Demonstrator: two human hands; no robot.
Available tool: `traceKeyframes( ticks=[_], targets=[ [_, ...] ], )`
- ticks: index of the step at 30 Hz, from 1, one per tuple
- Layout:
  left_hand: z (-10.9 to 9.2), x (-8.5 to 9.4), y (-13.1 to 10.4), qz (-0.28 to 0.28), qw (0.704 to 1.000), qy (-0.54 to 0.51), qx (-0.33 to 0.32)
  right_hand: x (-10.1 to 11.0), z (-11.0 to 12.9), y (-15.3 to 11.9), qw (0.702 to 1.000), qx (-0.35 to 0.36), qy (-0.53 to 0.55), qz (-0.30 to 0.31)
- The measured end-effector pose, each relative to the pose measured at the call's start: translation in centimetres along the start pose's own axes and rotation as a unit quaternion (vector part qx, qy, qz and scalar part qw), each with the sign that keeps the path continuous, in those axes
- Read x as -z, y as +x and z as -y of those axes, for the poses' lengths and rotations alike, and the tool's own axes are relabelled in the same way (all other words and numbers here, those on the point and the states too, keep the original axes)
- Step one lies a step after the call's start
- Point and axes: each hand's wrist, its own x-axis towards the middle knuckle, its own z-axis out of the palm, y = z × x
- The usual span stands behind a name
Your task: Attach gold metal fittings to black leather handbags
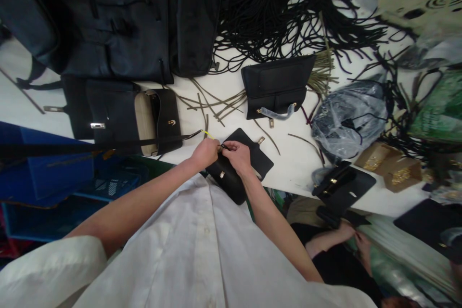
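A small black handbag [231,184] leans at the table's front edge against my white shirt. Its flap [265,162] lies open to the right, and a metal clasp [222,174] shows on its front. At the bag's upper edge, my left hand [205,154] is closed in a pinch. Facing it, my right hand [238,156] is closed too, with thumb and fingertips meeting the left ones. A small dark piece shows between the fingertips, too small to name. Just above my left hand is a short yellow strand [206,133].
Black handbags [277,86] and loose olive strips [216,106] lie on the white table [191,114]. Black cords [260,14] are heaped behind. Blue crates [54,168] stand at left. At right are paper boxes [402,175] of gold-coloured bits and a co-worker's hands [348,231].
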Motion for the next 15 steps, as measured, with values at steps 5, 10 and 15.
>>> traceKeyframes(
  ticks=[5,10,15],
  targets=[
    [0.5,0.4,0.9,-0.009,0.998,-0.057,0.007,-0.3,-0.5,0.5,1.000,-0.007,-0.009,0.006],
    [1.1,0.9,1.0,0.023,0.995,-0.093,-0.026,-0.1,-0.8,0.3,1.000,-0.020,-0.020,0.010],
    [1.7,1.4,0.8,0.029,0.993,-0.106,-0.045,-0.2,-0.9,0.0,0.999,-0.021,-0.025,0.007]
  ],
)
